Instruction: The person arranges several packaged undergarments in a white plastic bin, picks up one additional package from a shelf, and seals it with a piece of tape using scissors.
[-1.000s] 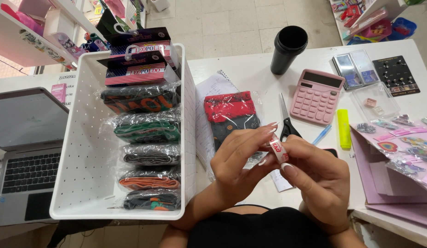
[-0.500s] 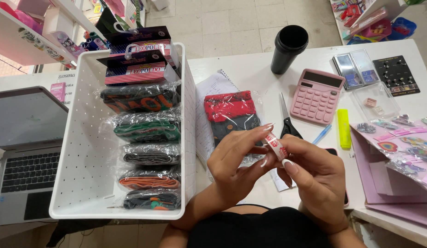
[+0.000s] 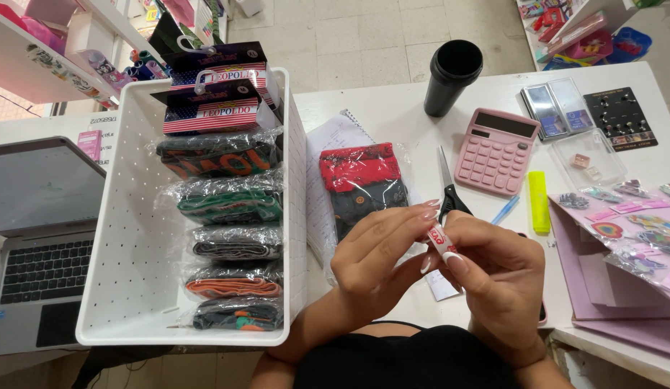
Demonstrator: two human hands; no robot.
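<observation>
White tabletop [image 3: 392, 115], tiled floor beyond it. Both hands meet over the near edge: left hand [image 3: 374, 256] & right hand [image 3: 493, 277] pinch a small red-and-white sticker strip [image 3: 441, 240] between fingertips, fingers curled, not fully closed. Just past the hands: bagged red/black garment [image 3: 360, 184], scissors [image 3: 447, 189]. Further out, pink calculator [image 3: 497, 150], black cup [image 3: 452, 75]. Left of left hand, white perforated basket [image 3: 133, 238] w/ bagged garments; laptop [image 3: 39, 238] beyond that. Right of right hand: yellow highlighter [image 3: 539, 202], pink folder [image 3: 609, 274].

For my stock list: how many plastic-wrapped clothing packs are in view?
6: five in a row inside the white basket, at; one red-black pack on the table. More may be hidden.
</observation>
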